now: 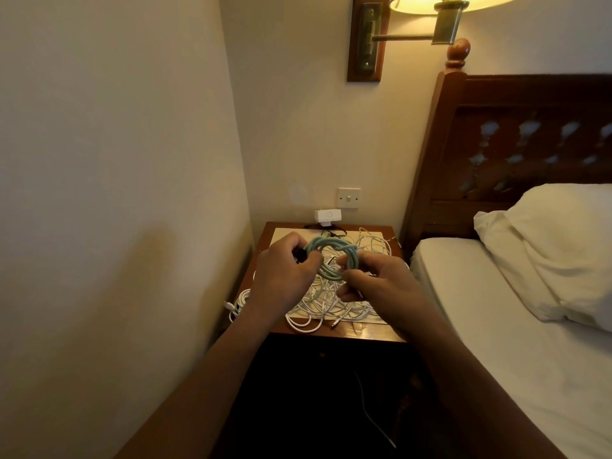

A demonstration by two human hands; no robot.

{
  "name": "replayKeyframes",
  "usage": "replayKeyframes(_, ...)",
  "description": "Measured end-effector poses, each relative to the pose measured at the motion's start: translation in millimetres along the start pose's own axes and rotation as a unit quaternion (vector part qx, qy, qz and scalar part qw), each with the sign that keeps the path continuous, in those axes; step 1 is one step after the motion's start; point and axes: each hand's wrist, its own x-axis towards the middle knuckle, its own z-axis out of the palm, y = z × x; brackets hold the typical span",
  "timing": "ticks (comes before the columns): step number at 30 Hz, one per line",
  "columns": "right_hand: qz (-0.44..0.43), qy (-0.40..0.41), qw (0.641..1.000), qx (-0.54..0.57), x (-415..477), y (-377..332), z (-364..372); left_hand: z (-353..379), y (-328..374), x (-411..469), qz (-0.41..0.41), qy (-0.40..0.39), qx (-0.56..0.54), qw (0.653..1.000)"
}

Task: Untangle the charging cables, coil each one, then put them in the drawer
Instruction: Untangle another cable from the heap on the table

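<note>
early in the job, by my reading. one green cable (331, 260) is free of the heap and looped into a coil of several turns, held in the air just above the middle of the table (364, 336). the left hand (284, 270) is curled round the coil's left side, where a dark plug (299, 257) shows at its fingers. the right hand (374, 283) pinches the coil's right side between thumb and fingers, so the coil spans the gap between the two hands. neither hand is free. whether the cable's tail is tucked in i cannot tell.

most of the work is left. the white cables (331, 306) lie in a loose tangle over the table's middle and front, right under the hands. one white bundle (240, 301) hangs over the table's left edge, perhaps looped already. a thin cable (371, 415) trails down in the dark below the table's front. the drawer, i judge, sits under the table top, too dark to make out, and nothing shows as stowed.
</note>
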Motion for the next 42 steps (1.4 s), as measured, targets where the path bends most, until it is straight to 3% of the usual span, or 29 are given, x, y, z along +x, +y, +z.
replayKeyframes(3, 0.001, -0.017, 0.998, -0.065, 2, 1, -9, -12, -5, 7, -0.006, -0.146, 0.037, 0.989)
replayKeyframes(6, 0.0, -0.038, 0.992, -0.117, 5, -4, -11, -14, -5, 6, -0.004, -0.183, -0.133, 0.974)
replayKeyframes(10, -0.032, -0.022, 0.982, -0.187, 10, -17, -8, -11, 0, 8, -0.149, -0.184, -0.451, 0.861)
replayKeyframes(12, -0.034, -0.006, 0.977, -0.212, 10, -21, -8, -10, 0, 9, -0.195, -0.196, -0.532, 0.8)
replayKeyframes(14, -0.05, 0.018, 0.973, -0.225, 9, -23, -10, -11, 0, 9, -0.221, -0.204, -0.549, 0.78)
replayKeyframes(16, -0.076, 0.036, 0.963, -0.255, 5, -26, -9, -13, 3, 9, -0.215, -0.218, -0.482, 0.821)
replayKeyframes(18, -0.104, 0.047, 0.952, -0.285, 0, -28, -5, -14, 6, 10, -0.169, -0.204, -0.352, 0.898)
replayKeyframes(21, -0.143, 0.074, 0.94, -0.302, -5, -28, 1, -11, 8, 13, -0.095, -0.103, -0.232, 0.962)
replayKeyframes(25, -0.181, 0.098, 0.937, -0.282, -11, -26, 8, -7, 5, 13, -0.072, -0.033, -0.265, 0.961)
replayKeyframes(27, -0.192, 0.106, 0.94, -0.262, -13, -23, 10, -6, 8, 13, -0.098, -0.018, -0.311, 0.945)
replayKeyframes(29, -0.179, 0.106, 0.955, -0.213, -10, -20, 9, -6, 14, 14, -0.151, -0.024, -0.422, 0.894)
replayKeyframes(32, -0.089, 0.079, 0.99, -0.072, -2, -19, 5, -5, 22, 14, -0.192, -0.058, -0.572, 0.795)
replayKeyframes(35, -0.019, 0.025, 0.995, 0.095, 1, -22, 1, -2, 23, 11, -0.209, -0.076, -0.626, 0.747)
replayKeyframes(37, 0.001, -0.003, 0.984, 0.176, 1, -23, -3, -1, 20, 10, -0.199, -0.08, -0.616, 0.758)
replayKeyframes(40, -0.001, 0.009, 0.983, 0.184, 4, -18, -10, -1, 11, 9, -0.153, -0.08, -0.503, 0.847)
replayKeyframes(42, -0.024, 0.024, 0.991, 0.133, 6, -15, -15, -4, 6, 8, -0.122, -0.098, -0.395, 0.906)
